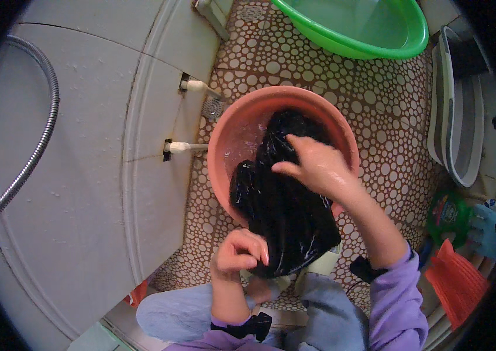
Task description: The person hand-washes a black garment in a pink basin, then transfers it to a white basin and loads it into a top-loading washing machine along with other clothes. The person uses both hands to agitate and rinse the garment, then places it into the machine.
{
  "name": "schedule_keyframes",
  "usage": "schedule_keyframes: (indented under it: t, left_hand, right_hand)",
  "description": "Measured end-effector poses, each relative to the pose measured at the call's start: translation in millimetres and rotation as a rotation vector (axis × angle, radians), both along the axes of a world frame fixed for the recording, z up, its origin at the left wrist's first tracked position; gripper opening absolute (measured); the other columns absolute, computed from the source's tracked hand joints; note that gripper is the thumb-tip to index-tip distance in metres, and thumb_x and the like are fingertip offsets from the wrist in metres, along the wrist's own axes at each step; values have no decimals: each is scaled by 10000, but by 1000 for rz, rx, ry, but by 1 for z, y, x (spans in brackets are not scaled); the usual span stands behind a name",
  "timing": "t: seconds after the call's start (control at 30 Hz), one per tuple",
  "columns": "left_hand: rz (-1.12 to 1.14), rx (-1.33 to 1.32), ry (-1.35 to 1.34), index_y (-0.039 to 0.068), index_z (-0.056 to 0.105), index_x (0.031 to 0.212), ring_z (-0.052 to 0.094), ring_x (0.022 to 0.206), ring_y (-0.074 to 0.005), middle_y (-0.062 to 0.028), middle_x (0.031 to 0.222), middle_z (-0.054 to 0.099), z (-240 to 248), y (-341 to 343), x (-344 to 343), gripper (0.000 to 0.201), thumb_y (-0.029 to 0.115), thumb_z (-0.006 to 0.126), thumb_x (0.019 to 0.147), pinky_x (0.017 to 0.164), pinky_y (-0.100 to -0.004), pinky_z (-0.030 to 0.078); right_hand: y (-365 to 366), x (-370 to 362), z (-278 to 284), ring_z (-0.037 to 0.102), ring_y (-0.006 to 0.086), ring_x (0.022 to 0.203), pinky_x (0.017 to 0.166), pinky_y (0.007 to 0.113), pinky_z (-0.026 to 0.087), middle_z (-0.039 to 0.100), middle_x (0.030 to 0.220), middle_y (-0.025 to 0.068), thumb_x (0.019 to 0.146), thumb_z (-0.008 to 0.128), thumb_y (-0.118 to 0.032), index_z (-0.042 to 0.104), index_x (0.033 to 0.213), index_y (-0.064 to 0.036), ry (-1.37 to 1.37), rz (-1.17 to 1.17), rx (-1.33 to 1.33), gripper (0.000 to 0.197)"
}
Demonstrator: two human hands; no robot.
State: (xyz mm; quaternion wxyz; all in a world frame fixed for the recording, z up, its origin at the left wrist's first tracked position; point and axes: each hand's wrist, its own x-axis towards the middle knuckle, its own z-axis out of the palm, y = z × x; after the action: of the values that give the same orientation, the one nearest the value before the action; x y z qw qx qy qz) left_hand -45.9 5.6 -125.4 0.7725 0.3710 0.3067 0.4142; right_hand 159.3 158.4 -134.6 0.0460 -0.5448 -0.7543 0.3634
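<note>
A wet, shiny black garment (292, 205) lies bunched in a pink basin (227, 193) of water, its near part draped over the front rim. I cannot make out its kind. The curled fingers of my left hand (239, 251) grip its near left edge, just outside the basin. Over the basin's right side, my right hand (318, 167) rests on top of the cloth. Thumb and forefinger there are stretched apart; the other fingers are partly hidden.
A larger green basin (371, 52) stands beyond on the pebble-patterned floor (259, 76). Left is a pale tiled side panel (78, 158) with a metal shower hose (55, 99) and white pipes (183, 147). Right are a folded grey-white tub (453, 117) and a red cloth (455, 284).
</note>
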Motion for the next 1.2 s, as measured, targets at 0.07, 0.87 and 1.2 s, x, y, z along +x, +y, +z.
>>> schedule_keyframes:
  t: [0.07, 0.87, 1.2]
  left_hand:
    - [-112, 70, -221, -18, 523, 524, 563, 480, -252, -166, 589, 614, 2, 5, -9, 221, 141, 631, 632, 465, -316, 403]
    - [23, -346, 1597, 134, 299, 1426, 528, 1161, -374, -222, 1307, 488, -105, 124, 17, 875, 392, 740, 715, 917, -493, 452]
    - [639, -706, 117, 78, 645, 1001, 606, 1008, -293, -110, 1030, 652, -145, 125, -9, 259, 225, 634, 788, 888, -416, 492]
  right_hand:
    - [-5, -26, -24, 620, 362, 977, 837, 442, 491, 640, 1021, 198, 801, 697, -367, 553, 1095, 7, -262, 91, -219, 497]
    - [14, 9, -102, 428, 347, 1222, 955, 480, 413, 442, 1318, 149, 625, 801, -322, 475, 1339, -255, -245, 169, 369, 787]
    - [27, -15, -140, 567, 308, 1011, 770, 450, 480, 570, 1058, 108, 830, 600, -223, 617, 1068, -160, -184, -82, 350, 247]
